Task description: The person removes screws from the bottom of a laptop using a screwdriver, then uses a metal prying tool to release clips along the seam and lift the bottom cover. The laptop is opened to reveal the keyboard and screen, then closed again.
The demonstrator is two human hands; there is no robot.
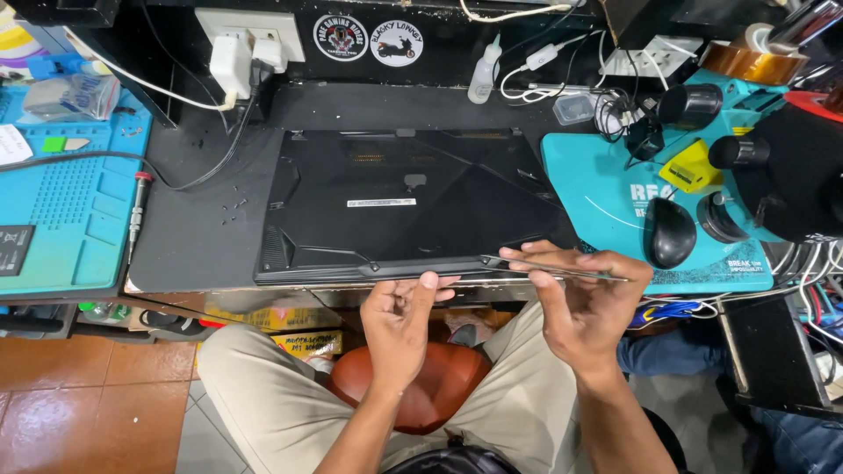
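On the black bench mat (202, 237) we have a black laptop (395, 202) lying bottom-up. Our left hand (399, 320) presses its near edge, fingers loosely curled; our right hand (584, 303) pinches thin metal tweezers (562, 269) at that edge.

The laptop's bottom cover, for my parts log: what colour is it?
Black, matte; the laptop's bottom cover shows plainly in the head view.

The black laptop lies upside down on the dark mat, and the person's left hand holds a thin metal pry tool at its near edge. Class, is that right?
Not quite. In the head view the thin metal pry tool is in the right hand, not the left. The left hand only presses a thumb against the near edge of the black laptop, which does lie upside down on the dark mat.
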